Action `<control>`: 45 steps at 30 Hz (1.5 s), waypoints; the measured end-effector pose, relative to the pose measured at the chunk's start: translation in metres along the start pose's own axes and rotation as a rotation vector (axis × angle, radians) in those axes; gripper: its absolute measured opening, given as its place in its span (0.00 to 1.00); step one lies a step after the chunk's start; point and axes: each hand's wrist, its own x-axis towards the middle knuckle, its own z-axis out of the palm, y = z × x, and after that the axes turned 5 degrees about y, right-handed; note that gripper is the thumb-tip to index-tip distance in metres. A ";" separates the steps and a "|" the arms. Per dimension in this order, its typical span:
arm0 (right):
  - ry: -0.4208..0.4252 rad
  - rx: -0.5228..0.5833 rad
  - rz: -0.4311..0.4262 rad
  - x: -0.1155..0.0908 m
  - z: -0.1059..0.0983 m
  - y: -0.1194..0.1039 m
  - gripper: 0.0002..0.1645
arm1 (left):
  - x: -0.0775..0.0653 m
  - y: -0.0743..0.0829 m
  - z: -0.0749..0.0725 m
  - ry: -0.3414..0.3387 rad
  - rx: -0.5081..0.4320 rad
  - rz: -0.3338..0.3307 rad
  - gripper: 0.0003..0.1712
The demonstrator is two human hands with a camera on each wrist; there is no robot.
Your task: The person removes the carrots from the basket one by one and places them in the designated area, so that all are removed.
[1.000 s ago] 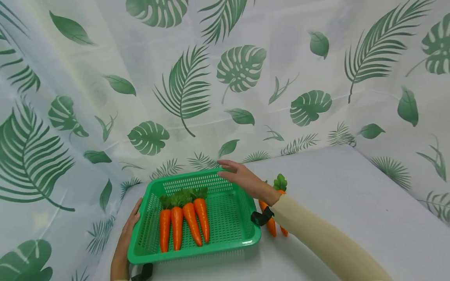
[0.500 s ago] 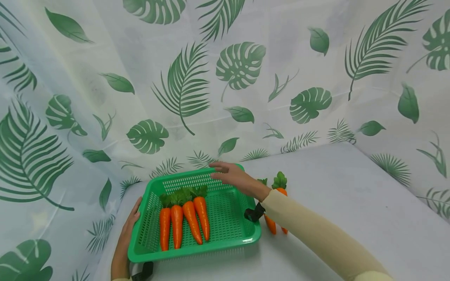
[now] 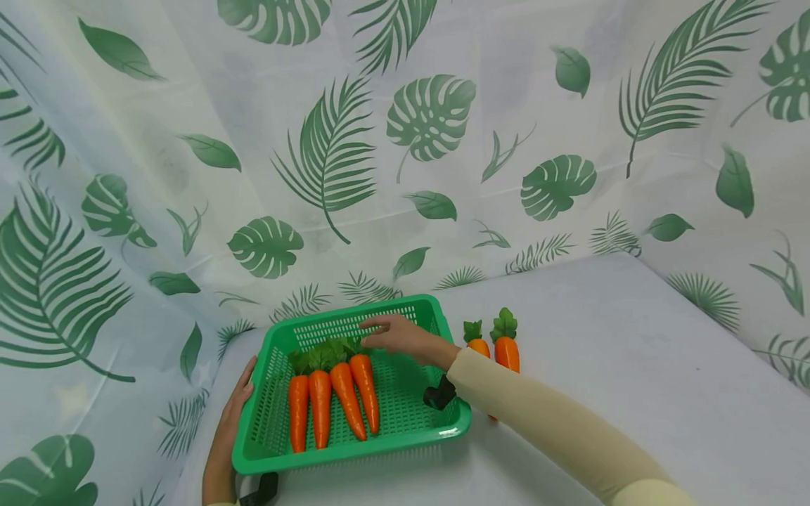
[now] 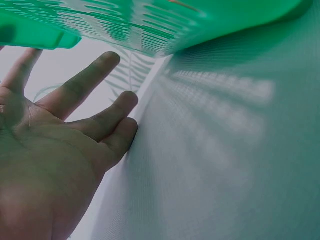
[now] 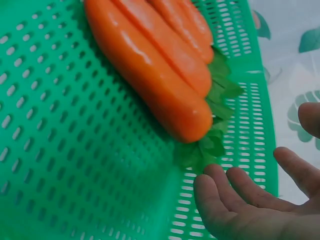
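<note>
Several orange carrots with leafy green tops lie side by side in the left half of a green plastic basket (image 3: 354,455). Over the basket, my right hand (image 3: 405,337) hovers with loosely bent fingers close to the leaves of the rightmost carrot (image 3: 365,393). In the right wrist view that hand (image 5: 255,205) holds nothing; whether its fingertips touch the leaves I cannot tell. My left hand (image 3: 230,414) rests along the basket's left side. Its fingers look extended in the left wrist view, beneath the basket's slotted wall (image 4: 140,30).
Two more carrots lie on the white table (image 3: 607,337) right of the basket: one carrot (image 3: 506,351) shows more fully, the other carrot (image 3: 479,346) is partly behind my right sleeve (image 3: 531,407). A leaf-patterned curtain (image 3: 443,232) stands behind and beside the table.
My right hand has moved left and lower, from the basket's back right rim to the carrot leaves. The tops of the carrots outside now show more. My left hand stays in place.
</note>
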 end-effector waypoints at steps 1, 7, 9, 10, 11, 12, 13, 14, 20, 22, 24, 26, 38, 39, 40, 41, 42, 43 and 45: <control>-0.006 -0.001 0.002 0.000 0.001 0.001 0.31 | 0.000 0.000 0.000 0.002 0.002 -0.002 0.41; -0.012 -0.024 0.006 0.001 0.006 0.001 0.31 | 0.000 0.001 0.000 0.011 0.002 0.000 0.41; -0.011 -0.028 0.012 0.002 0.007 0.001 0.31 | 0.000 0.002 0.000 0.014 -0.006 -0.004 0.42; -0.011 -0.031 0.014 0.003 0.008 0.002 0.31 | 0.000 0.002 0.001 0.018 -0.003 -0.007 0.42; -0.011 -0.033 0.022 0.004 0.009 0.002 0.31 | 0.001 0.002 0.000 0.021 -0.003 -0.013 0.42; -0.011 -0.034 0.031 0.005 0.009 0.003 0.31 | 0.001 0.002 0.000 0.021 -0.004 -0.012 0.42; -0.011 -0.037 0.038 0.006 0.011 0.003 0.30 | 0.001 0.002 0.000 0.022 -0.005 -0.016 0.42; -0.009 -0.040 0.046 0.008 0.012 0.004 0.30 | 0.001 0.002 0.000 0.021 -0.007 -0.017 0.42; 0.004 -0.075 0.080 0.012 0.021 0.003 0.28 | -0.001 0.000 -0.001 0.026 0.004 0.008 0.41; 0.003 -0.086 0.087 0.013 0.024 0.002 0.28 | -0.001 0.000 -0.001 0.027 0.009 0.016 0.40; 0.003 -0.093 0.096 0.013 0.027 0.001 0.28 | -0.001 0.000 0.000 0.031 0.017 0.018 0.40; 0.000 -0.092 0.106 0.012 0.029 0.001 0.28 | -0.001 0.000 0.001 0.029 0.023 0.014 0.41; 0.011 -0.056 0.180 0.013 0.041 0.000 0.27 | 0.000 0.003 0.002 0.042 0.019 -0.011 0.41; 0.017 -0.052 0.190 0.013 0.042 0.000 0.26 | 0.000 0.003 0.002 0.047 0.019 -0.013 0.41; 0.022 -0.044 0.199 0.013 0.043 0.000 0.26 | 0.000 0.003 0.002 0.051 0.021 -0.018 0.41; 0.026 -0.037 0.206 0.013 0.043 0.000 0.26 | 0.000 0.002 0.002 0.054 0.027 -0.022 0.41; 0.028 -0.030 0.211 0.014 0.044 0.001 0.25 | 0.000 0.002 0.002 0.055 0.032 -0.024 0.41; 0.031 -0.023 0.216 0.013 0.044 0.001 0.25 | 0.000 0.001 0.002 0.055 0.038 -0.021 0.41; 0.038 -0.013 0.227 0.013 0.045 0.002 0.24 | 0.000 0.001 0.002 0.052 0.044 -0.018 0.41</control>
